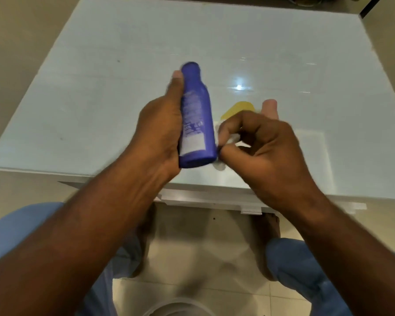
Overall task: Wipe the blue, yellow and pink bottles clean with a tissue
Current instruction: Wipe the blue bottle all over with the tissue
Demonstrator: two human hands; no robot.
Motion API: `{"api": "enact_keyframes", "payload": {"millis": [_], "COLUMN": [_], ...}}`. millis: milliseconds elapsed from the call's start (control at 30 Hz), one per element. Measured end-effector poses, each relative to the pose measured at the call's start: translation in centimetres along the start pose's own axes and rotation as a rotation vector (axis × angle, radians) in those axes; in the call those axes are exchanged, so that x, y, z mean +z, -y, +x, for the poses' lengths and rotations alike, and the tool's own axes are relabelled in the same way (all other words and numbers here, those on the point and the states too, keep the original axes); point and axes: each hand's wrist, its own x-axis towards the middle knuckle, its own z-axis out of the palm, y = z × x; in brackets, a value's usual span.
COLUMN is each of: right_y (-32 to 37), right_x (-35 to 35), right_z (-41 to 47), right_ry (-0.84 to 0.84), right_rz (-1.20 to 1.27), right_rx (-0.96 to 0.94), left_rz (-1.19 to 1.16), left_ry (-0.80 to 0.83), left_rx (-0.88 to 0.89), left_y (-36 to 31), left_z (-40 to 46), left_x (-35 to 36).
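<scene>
Both hands are busy above the table (100, 65). The left hand (160, 131) grips the blue bottle (197, 124); the right hand (260, 144) pinches a white tissue (232, 139) against its side.

**Soft indoor light, motion blur**

Dim, warm, even light. A bright glare spot sits on the glossy counter (238, 87), just toward 1 o'clock of centre. The bottle (196, 117) and both hands are motion-blurred. Wide-angle bending bows the counter edges; faint shadows lie on the floor (192, 258) at 6 o'clock.
</scene>
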Motion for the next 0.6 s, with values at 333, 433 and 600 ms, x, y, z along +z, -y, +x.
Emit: {"api": "enact_keyframes", "payload": {"millis": [333, 433, 600], "right_y": [0.0, -0.1, 0.6], "right_x": [-1.4, -0.8, -0.6], "right_z": [1.5, 0.8, 0.0], "right_ry": [-0.373, -0.192, 0.091], "right_rz": [0.129, 0.084, -0.004], "right_rx": [0.104, 0.070, 0.072], "left_rz": [0.432, 0.352, 0.335], "left_ry": [0.191, 0.095, -0.006], "left_rx": [0.081, 0.066, 0.081], "left_y": [0.6, 0.5, -0.1], "left_z": [-1.7, -1.2, -0.1], "left_x": [0.8, 0.6, -0.2]}}
